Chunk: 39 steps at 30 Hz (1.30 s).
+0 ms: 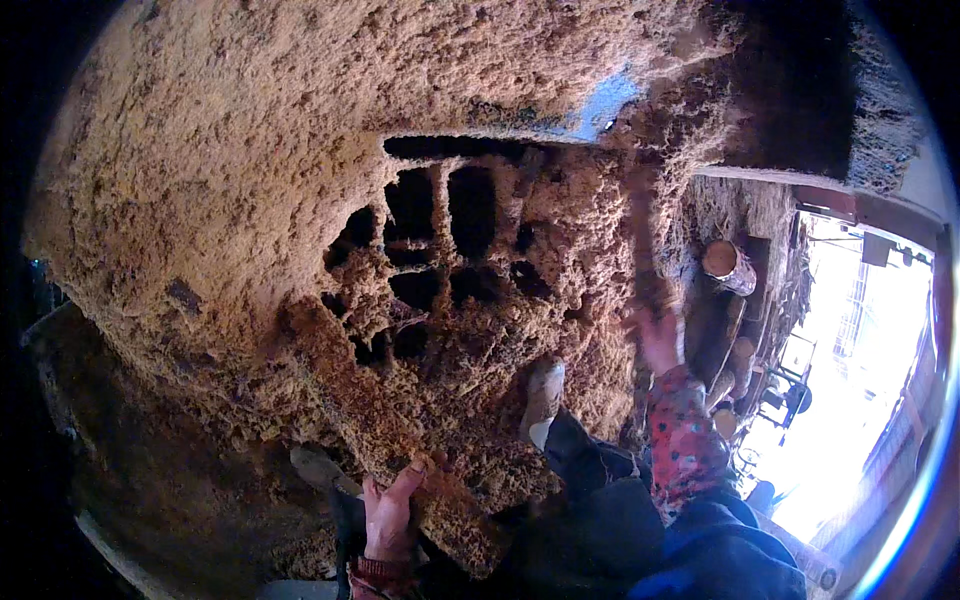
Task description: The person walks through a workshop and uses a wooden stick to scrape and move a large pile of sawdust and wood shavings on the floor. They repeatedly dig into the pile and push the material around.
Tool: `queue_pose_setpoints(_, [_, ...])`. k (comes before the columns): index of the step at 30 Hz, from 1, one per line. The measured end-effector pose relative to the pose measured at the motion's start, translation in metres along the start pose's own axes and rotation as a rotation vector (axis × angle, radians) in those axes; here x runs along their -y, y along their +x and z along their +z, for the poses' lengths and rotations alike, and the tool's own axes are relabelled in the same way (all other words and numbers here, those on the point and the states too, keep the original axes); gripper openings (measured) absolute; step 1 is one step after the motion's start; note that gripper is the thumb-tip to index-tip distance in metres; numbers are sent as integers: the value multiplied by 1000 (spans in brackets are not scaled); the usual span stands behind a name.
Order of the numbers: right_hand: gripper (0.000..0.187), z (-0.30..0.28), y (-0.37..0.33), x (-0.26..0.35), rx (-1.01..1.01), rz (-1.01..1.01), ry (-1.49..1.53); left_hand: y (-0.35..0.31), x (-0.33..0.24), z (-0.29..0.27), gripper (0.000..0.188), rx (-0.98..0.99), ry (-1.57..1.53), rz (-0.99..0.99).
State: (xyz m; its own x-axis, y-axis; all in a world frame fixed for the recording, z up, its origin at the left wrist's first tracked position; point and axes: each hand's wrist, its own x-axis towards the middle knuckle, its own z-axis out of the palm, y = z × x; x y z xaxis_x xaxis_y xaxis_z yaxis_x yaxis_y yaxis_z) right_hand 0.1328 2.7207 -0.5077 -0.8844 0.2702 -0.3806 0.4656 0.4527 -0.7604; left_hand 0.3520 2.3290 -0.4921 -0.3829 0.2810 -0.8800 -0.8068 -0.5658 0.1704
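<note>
The left hand (388,512) grasps the edge of a sawdust-coated board (375,415), which slants across the sawdust (200,190) below a partly covered grate (441,212). The right hand (657,338) is blurred, near a log (728,266); I cannot tell whether it holds anything.

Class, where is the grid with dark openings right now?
In the head view, the grid sits slightly left of and above centre, amid crumbly tan material, left of the person's right hand.
</note>
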Motion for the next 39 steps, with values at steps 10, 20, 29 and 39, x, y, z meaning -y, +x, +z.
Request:
queue_pose_setpoints(10, [36, 59, 86, -87, -17, 160, -200, -1, -12, 19, 39, -292, -349, -1])
queue_pose_setpoints(20, [30, 141, -33, -120, 363, 63, -399, 7, -4, 25, 37, -270, -175, 23])
queue_pose_setpoints(29, [22, 76, 21, -93, -30, 379, 69, -5, -6, 35, 25, -285, -142, 129])
queue_pose_setpoints(39, [28, 139, -84, -41, 297, 132, -310, -4, 1, 15, 24, -249, 173, 138])
